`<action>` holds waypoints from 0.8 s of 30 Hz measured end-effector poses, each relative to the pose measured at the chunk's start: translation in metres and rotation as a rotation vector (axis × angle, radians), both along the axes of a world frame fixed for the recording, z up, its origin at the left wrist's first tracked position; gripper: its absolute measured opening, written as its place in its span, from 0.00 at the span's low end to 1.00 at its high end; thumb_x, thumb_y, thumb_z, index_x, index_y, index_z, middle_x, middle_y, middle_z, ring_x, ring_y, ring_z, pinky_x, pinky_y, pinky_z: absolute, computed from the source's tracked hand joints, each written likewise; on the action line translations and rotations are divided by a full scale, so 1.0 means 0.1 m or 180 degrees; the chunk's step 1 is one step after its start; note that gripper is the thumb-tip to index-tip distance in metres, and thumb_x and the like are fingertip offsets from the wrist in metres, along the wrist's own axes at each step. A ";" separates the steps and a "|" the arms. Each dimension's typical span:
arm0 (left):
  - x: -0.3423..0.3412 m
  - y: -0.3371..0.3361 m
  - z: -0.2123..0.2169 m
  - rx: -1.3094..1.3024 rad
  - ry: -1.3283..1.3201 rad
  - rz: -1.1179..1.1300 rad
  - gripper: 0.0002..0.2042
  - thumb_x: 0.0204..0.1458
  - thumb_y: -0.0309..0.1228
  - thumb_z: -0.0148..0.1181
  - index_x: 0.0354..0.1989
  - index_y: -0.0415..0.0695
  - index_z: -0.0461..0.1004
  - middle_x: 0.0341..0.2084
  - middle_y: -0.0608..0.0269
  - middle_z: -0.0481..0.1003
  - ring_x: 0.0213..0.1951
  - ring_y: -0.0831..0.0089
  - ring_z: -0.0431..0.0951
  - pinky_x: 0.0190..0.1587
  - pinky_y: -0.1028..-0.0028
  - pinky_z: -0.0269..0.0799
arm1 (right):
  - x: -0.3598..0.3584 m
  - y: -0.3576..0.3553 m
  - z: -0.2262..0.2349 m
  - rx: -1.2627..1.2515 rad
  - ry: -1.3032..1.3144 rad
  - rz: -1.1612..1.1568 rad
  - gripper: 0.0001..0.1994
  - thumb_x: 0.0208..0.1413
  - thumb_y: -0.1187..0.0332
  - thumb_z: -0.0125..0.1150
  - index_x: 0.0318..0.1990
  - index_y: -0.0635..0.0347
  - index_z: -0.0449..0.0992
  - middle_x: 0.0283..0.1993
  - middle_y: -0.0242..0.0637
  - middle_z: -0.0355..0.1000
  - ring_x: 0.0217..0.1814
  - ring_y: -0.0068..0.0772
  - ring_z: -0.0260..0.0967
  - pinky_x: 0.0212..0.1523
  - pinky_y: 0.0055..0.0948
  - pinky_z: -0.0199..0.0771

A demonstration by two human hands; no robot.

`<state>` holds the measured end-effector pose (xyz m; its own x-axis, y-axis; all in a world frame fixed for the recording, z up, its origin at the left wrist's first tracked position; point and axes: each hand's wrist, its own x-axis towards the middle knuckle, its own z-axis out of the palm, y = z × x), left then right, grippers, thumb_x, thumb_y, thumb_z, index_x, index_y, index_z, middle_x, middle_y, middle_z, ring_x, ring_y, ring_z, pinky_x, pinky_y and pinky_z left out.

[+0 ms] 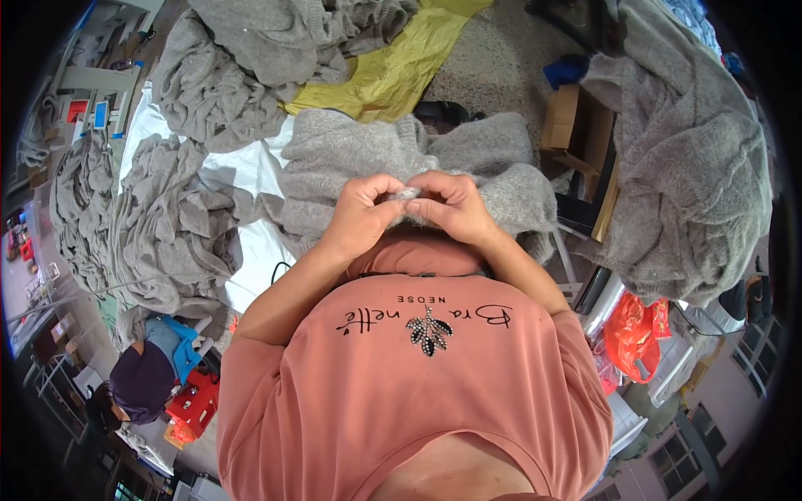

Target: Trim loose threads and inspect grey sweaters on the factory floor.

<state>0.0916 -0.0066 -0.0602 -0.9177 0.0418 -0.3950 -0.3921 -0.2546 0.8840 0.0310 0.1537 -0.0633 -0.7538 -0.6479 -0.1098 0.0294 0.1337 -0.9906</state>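
Grey knit heaps crowd the left (159, 217), top (251, 58) and right (693, 167), and a cardboard box (572, 125) blocks the right front. A bare white strip of the surface (242, 167) lies open left of the hands, and speckled floor (493, 67) shows beyond the grey sweater (351, 150).

cardboard box (571, 125): at two o'clock we see it open, brown, flaps up, beside the grey knitwear.
orange plastic bags (632, 332): at four o'clock we find them crumpled and glossy, near a white container.
yellow sheet (393, 67): at twelve o'clock we see wrapping spread flat under grey garments.
white plastic sheet (251, 171): at ten o'clock, under the knitwear.
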 end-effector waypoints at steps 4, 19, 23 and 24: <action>0.01 0.03 -0.02 -0.0780 0.0531 -0.0142 0.02 0.40 0.19 0.53 0.23 0.37 0.69 0.18 0.73 0.66 0.22 0.88 0.61 0.24 0.86 0.57 | 0.03 0.01 -0.09 -0.0061 -0.0704 -0.0036 0.01 0.43 0.78 0.56 0.26 0.65 0.72 0.21 0.23 0.65 0.23 0.10 0.56 0.22 0.13 0.57; -0.08 -0.06 -0.11 0.1279 -0.0495 0.0004 0.08 0.37 0.18 0.53 0.30 0.35 0.70 0.25 0.64 0.72 0.25 0.81 0.71 0.30 0.83 0.66 | 0.03 0.02 -0.17 -0.0260 -0.0883 -0.0378 0.03 0.44 0.78 0.55 0.28 0.63 0.69 0.21 0.23 0.64 0.23 0.10 0.56 0.21 0.12 0.56; -0.14 -0.06 0.02 0.1466 -0.0595 0.0183 0.05 0.37 0.19 0.54 0.26 0.35 0.71 0.23 0.66 0.71 0.25 0.82 0.68 0.29 0.83 0.63 | -0.01 0.09 -0.02 -0.0055 -0.0658 -0.0082 0.09 0.41 0.80 0.57 0.33 0.63 0.68 0.25 0.27 0.65 0.24 0.11 0.58 0.23 0.13 0.61; -0.08 -0.04 0.03 0.1347 -0.0734 0.0305 0.06 0.38 0.20 0.54 0.27 0.35 0.71 0.24 0.66 0.72 0.25 0.81 0.69 0.30 0.82 0.63 | 0.06 0.13 -0.02 0.0289 -0.0646 -0.0065 0.11 0.39 0.78 0.60 0.34 0.64 0.68 0.26 0.31 0.65 0.26 0.15 0.61 0.25 0.17 0.64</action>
